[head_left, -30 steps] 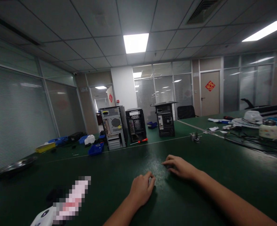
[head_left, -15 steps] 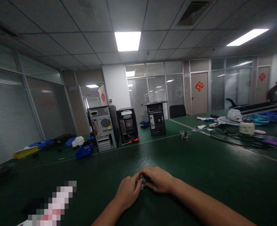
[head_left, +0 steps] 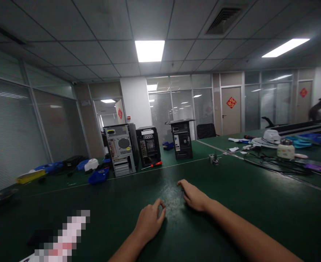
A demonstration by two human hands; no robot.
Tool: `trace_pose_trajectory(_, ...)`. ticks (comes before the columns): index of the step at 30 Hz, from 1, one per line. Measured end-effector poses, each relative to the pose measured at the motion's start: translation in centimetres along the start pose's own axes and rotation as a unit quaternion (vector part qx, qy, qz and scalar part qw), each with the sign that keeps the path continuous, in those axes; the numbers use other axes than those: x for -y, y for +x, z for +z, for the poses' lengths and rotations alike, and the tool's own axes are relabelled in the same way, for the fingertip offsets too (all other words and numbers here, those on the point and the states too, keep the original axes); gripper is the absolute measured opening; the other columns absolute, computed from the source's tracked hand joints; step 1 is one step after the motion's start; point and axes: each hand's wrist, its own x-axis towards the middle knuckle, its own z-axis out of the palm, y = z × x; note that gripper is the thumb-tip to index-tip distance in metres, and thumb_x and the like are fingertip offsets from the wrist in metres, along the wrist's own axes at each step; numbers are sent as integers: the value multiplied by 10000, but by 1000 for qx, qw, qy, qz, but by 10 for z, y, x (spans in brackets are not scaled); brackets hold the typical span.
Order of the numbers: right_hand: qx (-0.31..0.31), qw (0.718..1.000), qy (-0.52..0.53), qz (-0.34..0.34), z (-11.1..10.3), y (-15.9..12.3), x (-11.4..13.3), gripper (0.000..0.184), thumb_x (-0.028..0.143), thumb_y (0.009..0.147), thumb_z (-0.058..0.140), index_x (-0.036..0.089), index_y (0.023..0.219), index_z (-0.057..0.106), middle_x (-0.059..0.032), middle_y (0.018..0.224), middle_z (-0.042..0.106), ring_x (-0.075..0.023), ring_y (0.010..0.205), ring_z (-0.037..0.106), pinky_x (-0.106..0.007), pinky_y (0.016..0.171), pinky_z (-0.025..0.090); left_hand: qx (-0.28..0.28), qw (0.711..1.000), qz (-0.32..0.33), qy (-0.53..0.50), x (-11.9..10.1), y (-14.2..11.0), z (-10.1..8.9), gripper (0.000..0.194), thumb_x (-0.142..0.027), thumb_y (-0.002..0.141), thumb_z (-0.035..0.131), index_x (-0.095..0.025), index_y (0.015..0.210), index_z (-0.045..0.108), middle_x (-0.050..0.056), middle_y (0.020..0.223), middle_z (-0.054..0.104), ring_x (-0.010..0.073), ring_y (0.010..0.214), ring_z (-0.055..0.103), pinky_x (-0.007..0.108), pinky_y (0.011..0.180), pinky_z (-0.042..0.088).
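Note:
My left hand point(head_left: 151, 220) hovers low over the green tabletop point(head_left: 116, 214), its fingers curled towards the thumb. Whatever may lie between those fingertips is too small or hidden to make out. Farther forward and to the right is my right hand point(head_left: 195, 196), its fingers stretched out with the thumb apart, and nothing shows in it. Nearest beyond it stand two small metal parts, a silvery cylinder point(head_left: 211, 158) and a darker piece point(head_left: 215, 159) beside it.
Three computer cases point(head_left: 123, 145) stand across the table's far side, a red-handled screwdriver point(head_left: 156, 164) before the middle one. Blue bins point(head_left: 98, 176) lie to the left. Cables point(head_left: 269, 160), a jar point(head_left: 286, 150) and a white fan point(head_left: 271, 136) crowd the right, near another person.
My hands were together around a small greyish item. They have parted: the right moved forward and to the right, while the left stayed nearly in place.

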Motion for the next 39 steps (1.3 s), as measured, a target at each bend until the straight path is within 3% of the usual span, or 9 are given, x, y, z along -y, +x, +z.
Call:
trace_pose_trajectory(2, 3, 1000, -1, 4, -1, -1, 1, 432, 118, 832, 520, 196, 1255, 477, -86, 1148, 600, -203, 1016, 576, -329, 901, 430, -6, 1000, 2, -5, 1, 0, 1, 212, -358, 959, 485, -275, 1109, 610, -12, 748, 671, 182, 745, 644, 251, 664, 375)
trace_pose_trajectory(5, 38, 998, -24, -47, 4, 0, 16, 356, 208, 817, 613, 213, 1166, 539, -55, 1060, 628, -199, 932, 578, -316, 832, 422, -8, 1000, 3, -5, 2, -1, 3, 225, -399, 960, 498, -278, 1086, 639, -8, 747, 679, 186, 762, 651, 252, 673, 379)
trace_pose_trajectory(10, 68, 985, -85, -134, 22, 5, 46, 254, 349, 866, 632, 219, 1079, 587, -54, 1059, 647, -218, 977, 588, -332, 858, 391, 4, 1000, 13, 5, 2, 0, 2, 313, -459, 992, 439, -282, 1026, 694, 18, 817, 720, 196, 792, 665, 259, 678, 388)
trace_pose_trajectory(17, 67, 982, -119, -131, 22, 5, 54, 237, 388, 957, 507, 214, 1090, 600, -67, 1068, 656, -218, 993, 594, -338, 864, 371, 4, 999, 38, -6, 5, 1, 4, 410, -468, 1018, 379, -264, 960, 729, 37, 852, 741, 202, 825, 663, 262, 708, 375)
trace_pose_trajectory(23, 67, 979, -137, -133, 13, 7, 50, 173, 337, 922, 524, 208, 1020, 588, -50, 983, 654, -204, 910, 587, -321, 813, 352, -2, 999, 51, -16, 1, -1, 1, 473, -439, 1036, 334, -236, 829, 708, 36, 776, 721, 181, 749, 648, 258, 680, 350)
trace_pose_trajectory(27, 26, 990, -137, -26, -9, 9, 10, 178, 309, 965, 435, 197, 942, 572, -56, 942, 656, -189, 857, 593, -310, 786, 352, -6, 999, 49, -21, 0, -1, -1, 474, -432, 1041, 322, -237, 832, 700, 23, 769, 719, 170, 737, 645, 262, 670, 335)
trace_pose_trajectory(33, -55, 975, -85, 198, -44, -15, -104, 278, 345, 1021, 316, 187, 1092, 533, -120, 1056, 664, -204, 922, 623, -295, 793, 395, 9, 999, 41, -24, 2, 1, 3, 428, -417, 1037, 336, -235, 862, 681, 15, 794, 714, 169, 766, 650, 255, 672, 338)
trace_pose_trajectory(36, -91, 954, -68, 277, -47, -30, -147, 273, 339, 1019, 320, 198, 1086, 543, -118, 1055, 669, -212, 946, 623, -298, 803, 405, 11, 998, 48, -26, 4, 2, 5, 417, -414, 1037, 330, -239, 887, 678, 16, 821, 714, 175, 804, 652, 255, 694, 344)
trace_pose_trajectory(39, -133, 940, -32, 313, -43, -35, -168, 272, 358, 1013, 333, 216, 1033, 565, -94, 1020, 682, -208, 931, 628, -295, 797, 408, 11, 998, 45, -35, 4, 2, 6, 419, -419, 1035, 326, -238, 888, 674, 18, 812, 707, 177, 804, 652, 255, 694, 348)
